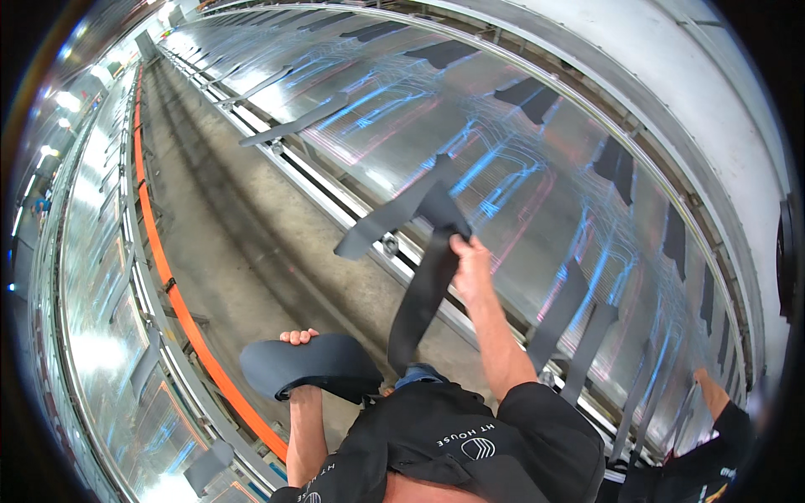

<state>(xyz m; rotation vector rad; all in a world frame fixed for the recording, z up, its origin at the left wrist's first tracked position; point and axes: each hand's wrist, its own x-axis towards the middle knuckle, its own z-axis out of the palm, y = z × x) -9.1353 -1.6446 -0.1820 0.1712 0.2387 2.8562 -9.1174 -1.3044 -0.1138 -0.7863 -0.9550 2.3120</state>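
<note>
Right hand [470, 256] up at the edge of the long shiny metal table [537, 151], fingers closed around a dark strip [423, 289] that droops from the fist down toward the chest, its upper end folded over just above the knuckles. Another dark strip [381, 220] lying slantwise across the table rail right beside that hand, one end poking out over the concrete aisle [235, 226]. Left hand [299, 337] lower down, near the body, fingers curled over the top edge of a stack of dark strips [314, 366], gripping it from beneath so only the fingertips show. More dark strips laid out in a row along the table, some hanging off its near edge at lower right, coloured guide lines glowing blue and pink on the surface. Orange rail [168, 285] running along the left side of the aisle. Another person's arm [713, 394] reaching to the table at far right.
</note>
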